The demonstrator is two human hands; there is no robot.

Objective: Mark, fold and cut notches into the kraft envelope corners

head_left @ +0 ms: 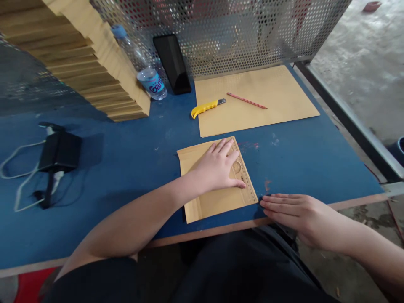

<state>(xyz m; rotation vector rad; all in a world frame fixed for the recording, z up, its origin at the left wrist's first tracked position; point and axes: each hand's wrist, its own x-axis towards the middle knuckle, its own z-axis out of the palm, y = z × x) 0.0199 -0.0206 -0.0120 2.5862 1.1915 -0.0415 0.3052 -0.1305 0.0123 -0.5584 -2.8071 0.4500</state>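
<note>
My left hand (216, 168) lies spread over a folded piece of brown paper (217, 204). Its fingertips and thumb press on a clear plastic ruler (249, 187) that runs along the paper's right edge. At the front edge of the table, my right hand (292, 212) has its fingers stretched out side by side. Those fingertips are close to the paper's lower right corner, and the right thumb is hidden. Farther back, a yellow utility knife (205, 108) and a red pencil (246, 100) rest on a larger brown sheet (284, 97).
A tall stack of folded brown paper (104, 71) rises at the back left of the blue table (126, 155). Beside it are a water bottle (151, 82) and a black phone (173, 63) leaning on a perforated metal panel (233, 38). A black power adapter (59, 151) with cables sits left.
</note>
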